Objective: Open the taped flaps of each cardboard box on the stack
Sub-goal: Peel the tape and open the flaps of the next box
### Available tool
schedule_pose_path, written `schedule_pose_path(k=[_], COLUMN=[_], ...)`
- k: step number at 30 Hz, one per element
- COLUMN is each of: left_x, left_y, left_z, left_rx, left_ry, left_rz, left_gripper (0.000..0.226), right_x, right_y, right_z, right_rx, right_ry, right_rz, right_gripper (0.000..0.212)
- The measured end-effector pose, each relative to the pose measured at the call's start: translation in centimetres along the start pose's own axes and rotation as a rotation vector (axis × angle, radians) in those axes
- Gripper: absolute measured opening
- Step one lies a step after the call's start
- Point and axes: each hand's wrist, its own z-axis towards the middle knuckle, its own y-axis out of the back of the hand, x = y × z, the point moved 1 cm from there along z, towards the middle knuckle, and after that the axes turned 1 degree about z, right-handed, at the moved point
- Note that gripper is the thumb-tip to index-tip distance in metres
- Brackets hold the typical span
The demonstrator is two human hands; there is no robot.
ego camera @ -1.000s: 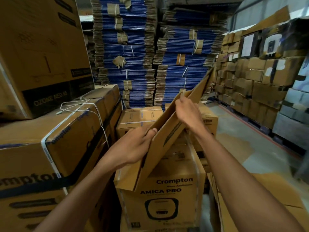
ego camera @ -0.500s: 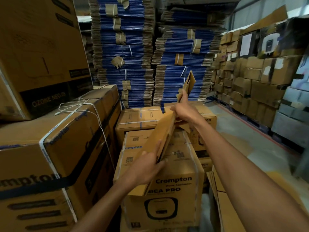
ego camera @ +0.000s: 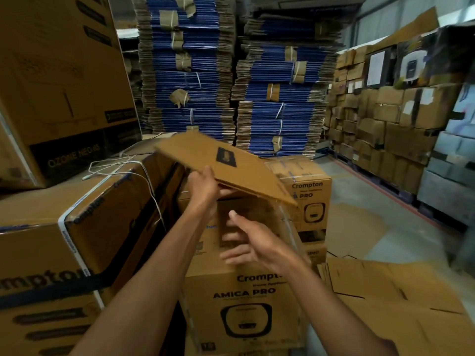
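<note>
The left hand (ego camera: 203,187) holds a firm grip on the near edge of a cardboard panel (ego camera: 231,165), raised at frame centre above the AMICA PRO box (ego camera: 244,304). The right hand (ego camera: 249,244) hovers just below, fingers spread, holding nothing. This box seems partly opened, while the strapped box (ego camera: 77,240) at left looks sealed. Blur hides whether the panel is attached.

2 hands (ego camera: 203,188) (ego camera: 253,244), 1 cardboard sheet (ego camera: 231,170), 1 cable (ego camera: 153,195).

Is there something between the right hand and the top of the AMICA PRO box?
Nothing visible. The right hand is open right over the box top. The left hand grips a cardboard sheet, held above the far side of the box, not below the right hand.
</note>
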Motion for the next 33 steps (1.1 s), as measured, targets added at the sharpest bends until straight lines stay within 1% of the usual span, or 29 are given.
schedule_pose_path(k=[1, 3, 4, 6, 8, 10, 11, 14, 17, 21, 24, 26, 28, 30, 32, 33], left_x=[0.9, 3.3, 4.7, 7.5, 10.6, 13.8, 15.1, 17.9, 19.2, 19.7, 19.8, 20.0, 20.2, 20.1, 19.6, 19.4], left_y=[0.4, 1.4, 2.1, 3.3, 4.4, 5.2, 5.7, 7.4, 8.8, 9.2, 9.1, 9.0, 8.8, 8.2, 7.3, 6.8], left_z=[-0.2, -1.4, -2.3, -4.9, -7.4, -8.9, -9.4, -10.1, -10.6, -10.1, -9.7, -9.9, -10.3, -10.9, -11.5, -11.7], left_rx=[-0.018, -0.055, -0.072, -0.086, -0.085, -0.093, -0.115, -0.239, -0.27, -0.254, -0.236, -0.204, -0.183, -0.188, -0.163, -0.131], left_ry=[0.062, 0.154, 0.187, 0.242, 0.335, 0.463, 0.529, 0.672, 0.735, 0.737, 0.691, 0.659, 0.622, 0.595, 0.568, 0.546], left_rz=[-0.133, -0.349, -0.408, -0.446, -0.461, -0.488, -0.49, -0.449, -0.488, -0.411, -0.389, -0.323, -0.24, -0.192, -0.204, -0.216], left_gripper=[0.023, 0.027, 0.029, 0.028, 0.025, 0.025, 0.025, 0.033, 0.037, 0.045, 0.045, 0.044, 0.036, 0.017, 0.013, 0.018], right_x=[-0.4, -0.6, -0.8, -1.7, -4.2, -7.7, -9.4, -13.2, -14.9, -14.7, -14.6, -14.7, -14.9, -14.8, -14.6, -14.4], right_y=[0.1, 1.2, 2.2, 4.5, 6.2, 7.4, 7.8, 8.5, 8.8, 9.8, 10.3, 10.4, 10.7, 11.2, 11.6, 11.8], right_z=[0.2, 0.6, 0.9, 1.4, 2.1, 2.3, 2.1, 1.4, 0.8, 0.1, -0.3, -0.6, -1.0, -1.6, -2.7, -3.4], right_rx=[-0.012, -0.129, -0.218, -0.409, -0.564, -0.688, -0.722, -0.75, -0.755, -0.805, -0.835, -0.903, -0.993, -1.041, -1.077, -1.091], right_ry=[0.025, 0.155, 0.225, 0.28, 0.204, 0.096, 0.054, -0.014, 0.011, 0.035, 0.061, 0.087, 0.093, 0.12, 0.152, 0.172], right_rz=[0.175, 0.579, 0.712, 0.808, 0.824, 0.827, 0.833, 0.862, 0.868, 0.825, 0.777, 0.698, 0.608, 0.571, 0.548, 0.546], right_gripper=[0.048, 0.048, 0.049, 0.057, 0.064, 0.061, 0.06, 0.064, 0.066, 0.053, 0.05, 0.048, 0.047, 0.046, 0.041, 0.036])
